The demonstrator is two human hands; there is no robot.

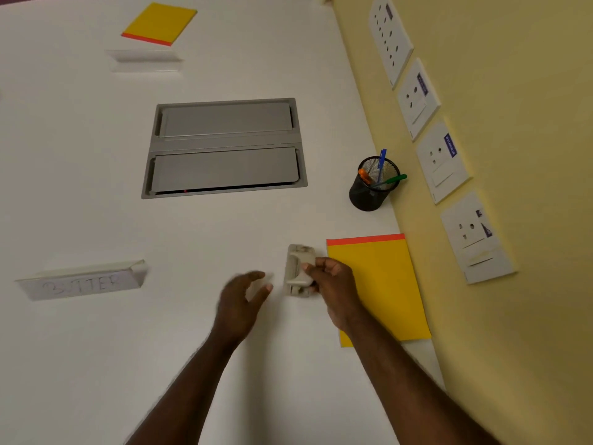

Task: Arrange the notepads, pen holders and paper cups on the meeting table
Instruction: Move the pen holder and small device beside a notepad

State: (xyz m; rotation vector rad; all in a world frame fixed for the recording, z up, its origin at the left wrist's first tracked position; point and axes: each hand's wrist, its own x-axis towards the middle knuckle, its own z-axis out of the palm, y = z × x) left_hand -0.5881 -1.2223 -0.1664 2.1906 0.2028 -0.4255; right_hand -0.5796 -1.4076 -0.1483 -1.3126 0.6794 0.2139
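Right hand [333, 284] gripping a beige hole punch [300, 271] on the white table [96, 187], just left of a yellow notepad [378, 284]. Left hand [244, 300] open, empty, near the punch. Mesh pen holder [372, 187] upright beyond.

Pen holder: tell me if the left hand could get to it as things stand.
Probably not directly: the left hand is free, but the right hand and its punch lie between it and the pen holder.

White table [96, 187] against yellow wall [513, 91]
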